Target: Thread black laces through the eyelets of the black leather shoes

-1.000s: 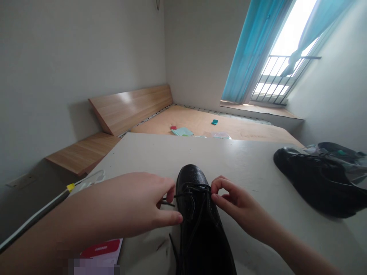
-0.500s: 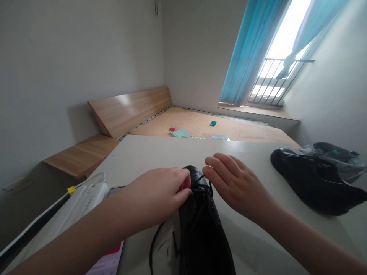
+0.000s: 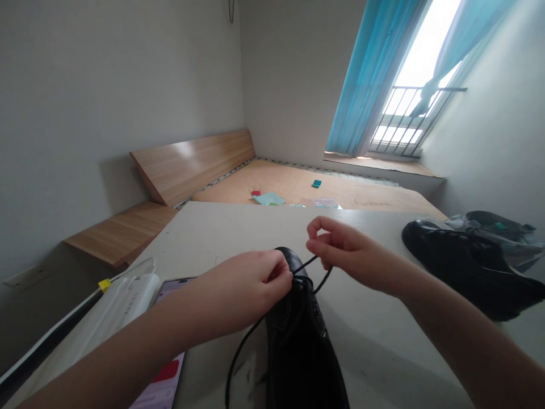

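A black leather shoe [image 3: 298, 346] stands on the white table, its toe pointing away from me. Over its front lacing, my left hand [image 3: 266, 281] is closed in a pinch on the black shoelace [image 3: 243, 341], one length of which trails down the shoe's left side. Just right of the toe, my right hand [image 3: 340, 241] is raised with thumb and forefinger pinched together. A loop of the lace runs from the eyelets up to the right fingers. The exact grip of the left fingertips is hidden by the hand.
Another black shoe [image 3: 464, 267] lies at the right beside a clear plastic bag [image 3: 522, 244]. On the left are a phone [image 3: 164, 369], partly under my forearm, and a white power strip [image 3: 123, 307] with cables. Beyond the white table [image 3: 238, 221] is a bed [image 3: 361, 193] with small items.
My right hand has turned and risen slightly, drawing a loop of lace out to the right of the shoe. My left hand has shifted a little right over the lacing.
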Demonstrator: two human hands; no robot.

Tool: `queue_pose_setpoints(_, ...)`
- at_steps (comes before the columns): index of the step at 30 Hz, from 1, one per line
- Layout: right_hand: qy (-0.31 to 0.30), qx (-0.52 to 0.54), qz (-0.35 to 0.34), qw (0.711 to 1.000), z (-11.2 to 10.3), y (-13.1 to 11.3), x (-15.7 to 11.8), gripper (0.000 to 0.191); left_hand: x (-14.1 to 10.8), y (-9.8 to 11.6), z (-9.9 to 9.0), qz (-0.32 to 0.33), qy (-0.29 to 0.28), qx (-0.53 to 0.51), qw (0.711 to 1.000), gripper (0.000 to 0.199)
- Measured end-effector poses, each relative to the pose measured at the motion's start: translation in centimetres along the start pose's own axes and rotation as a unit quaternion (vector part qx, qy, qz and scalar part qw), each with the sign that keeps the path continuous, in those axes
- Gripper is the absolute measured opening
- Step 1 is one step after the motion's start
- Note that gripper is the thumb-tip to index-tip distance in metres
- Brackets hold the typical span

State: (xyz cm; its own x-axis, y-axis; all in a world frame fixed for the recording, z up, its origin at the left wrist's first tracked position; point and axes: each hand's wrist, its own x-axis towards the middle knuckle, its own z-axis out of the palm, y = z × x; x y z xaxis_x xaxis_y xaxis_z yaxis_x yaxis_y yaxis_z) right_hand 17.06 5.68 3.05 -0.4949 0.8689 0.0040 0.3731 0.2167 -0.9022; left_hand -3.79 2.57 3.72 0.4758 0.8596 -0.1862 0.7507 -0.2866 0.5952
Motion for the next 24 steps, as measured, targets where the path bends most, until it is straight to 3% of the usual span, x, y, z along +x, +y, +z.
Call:
queue_pose_setpoints(5,0.135,-0.07,-0.041,0.988,-3.0,-0.7,-1.0,0.029,0.3,0.0,0.2,0.003,-0.024,-0.026,0.999,0.03)
queue_pose_setpoints(8,0.213,-0.208,-0.103,0.949,-3.2,-1.1,-1.6,0.024,0.3,0.3,0.0,-0.005,-0.035,-0.013,0.999,0.026)
queue_pose_setpoints(10,0.258,-0.362,-0.161,0.881,-3.0,-1.3,-1.9,0.022,0.1,0.5,-0.5,-0.007,0.0,0.028,1.0,0.023)
queue_pose_setpoints(13,0.296,-0.55,-0.262,0.735,-2.6,-1.6,-2.3,0.025,-0.4,0.4,-1.4,0.0,0.067,0.111,0.992,0.014)
queue_pose_setpoints(14,0.305,-0.577,-0.284,0.703,-2.5,-1.7,-2.4,0.027,-0.7,0.2,-1.7,0.002,0.085,0.138,0.987,0.015)
queue_pose_setpoints(15,0.31,-0.584,-0.292,0.691,-2.4,-1.8,-2.5,0.028,-0.9,0.0,-2.0,0.002,0.1,0.164,0.981,0.018)
queue_pose_setpoints(17,0.301,-0.558,-0.266,0.726,-2.4,-2.0,-2.5,0.032,-1.2,-0.3,-2.6,-0.007,0.15,0.202,0.968,0.021)
queue_pose_setpoints(19,0.264,-0.513,-0.193,0.794,-2.4,-2.1,-2.6,0.04,-1.3,-0.4,-3.1,-0.012,0.237,0.205,0.95,0.023)
queue_pose_setpoints(22,0.114,-0.43,-0.043,0.895,-2.8,-2.2,-2.8,0.053,-1.6,0.1,-3.7,0.006,0.361,0.106,0.926,0.021)
queue_pose_setpoints(24,-0.001,-0.32,0.011,0.947,-3.2,-2.3,-3.1,0.054,-2.2,0.8,-3.9,0.034,0.372,-0.007,0.928,0.022)
